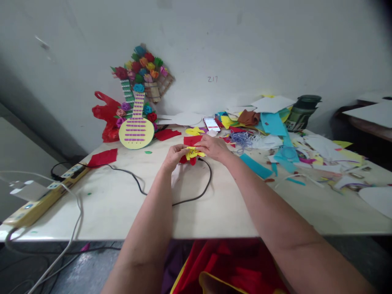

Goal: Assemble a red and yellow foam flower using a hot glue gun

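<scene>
Yellow and red flower (192, 153) is held between the left hand (175, 157) and right hand (214, 148), fingers pinching its left and right edges, probably for steadiness.

Pale desk (113, 212). Power strip (50, 197) along left side, red sheet (104, 158) near it. Black cable (211, 174) loops mid-surface. Right: blue sheet (255, 166), strewn paper scraps (321, 147).

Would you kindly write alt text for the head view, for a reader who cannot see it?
A person's left hand and right hand hold a yellow and red flower-like piece at a pale table. A guitar-shaped craft stands at back left; colourful scraps clutter the right.
</scene>
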Demonstrator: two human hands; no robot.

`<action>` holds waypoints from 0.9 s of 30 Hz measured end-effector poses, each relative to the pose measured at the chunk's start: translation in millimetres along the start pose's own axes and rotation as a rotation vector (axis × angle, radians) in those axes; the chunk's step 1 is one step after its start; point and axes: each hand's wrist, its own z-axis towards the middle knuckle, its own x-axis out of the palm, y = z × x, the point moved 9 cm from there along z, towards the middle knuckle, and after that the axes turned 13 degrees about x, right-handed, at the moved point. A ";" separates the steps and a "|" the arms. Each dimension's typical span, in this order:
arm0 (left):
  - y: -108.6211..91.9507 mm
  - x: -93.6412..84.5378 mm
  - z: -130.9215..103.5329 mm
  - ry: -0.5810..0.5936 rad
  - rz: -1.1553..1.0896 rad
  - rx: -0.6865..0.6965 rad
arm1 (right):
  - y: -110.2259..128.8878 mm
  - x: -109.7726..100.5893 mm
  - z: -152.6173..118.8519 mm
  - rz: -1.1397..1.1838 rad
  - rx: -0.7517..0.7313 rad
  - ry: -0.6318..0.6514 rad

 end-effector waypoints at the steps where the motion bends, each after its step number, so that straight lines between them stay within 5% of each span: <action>1: 0.2 0.6 0.1 0.008 0.003 0.000 | 0.0 0.2 0.0 -0.006 -0.003 -0.003; 27: 4.5 6.1 -1.5 0.029 0.038 -0.074 | 8.9 0.9 -3.2 -0.082 -0.076 0.002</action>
